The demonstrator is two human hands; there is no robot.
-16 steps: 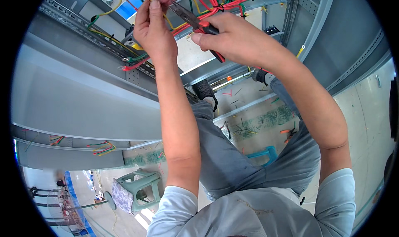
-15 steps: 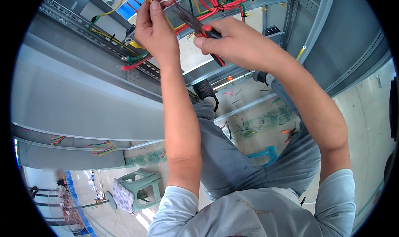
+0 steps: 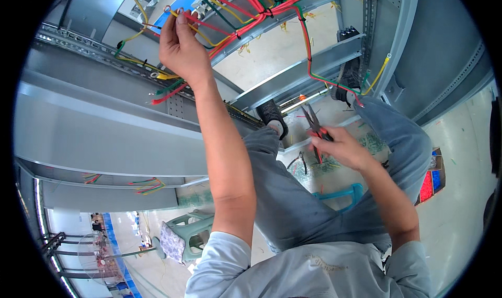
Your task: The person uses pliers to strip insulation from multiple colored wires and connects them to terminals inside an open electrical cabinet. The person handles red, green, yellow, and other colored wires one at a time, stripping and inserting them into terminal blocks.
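My left hand (image 3: 184, 55) is raised at the upper left, its thumb and fingers pinched on a yellow wire and a red wire with metal ring lugs (image 3: 167, 9). Those wires run off a tied bundle of red, green and yellow wires (image 3: 261, 16) along the cabinet frame. Lower down, over the floor between my legs, my right hand (image 3: 342, 149) is closed around long-nose pliers (image 3: 314, 121) with red and black handles. The jaws point up and away, slightly parted and touching nothing. My fingers hide part of the handles.
Grey cabinet rails (image 3: 308, 73) cross in front of me, and my shoes stand among them. On the floor lie another pair of pliers (image 3: 298, 161) and wire scraps. Also there are a blue stool (image 3: 357, 193), a green stool (image 3: 201, 219) and a box (image 3: 443, 173) of red and blue pieces.
My right hand has drawn the pliers down and toward me, away from the wires. My left hand has shifted slightly left and down, still pinching wires.
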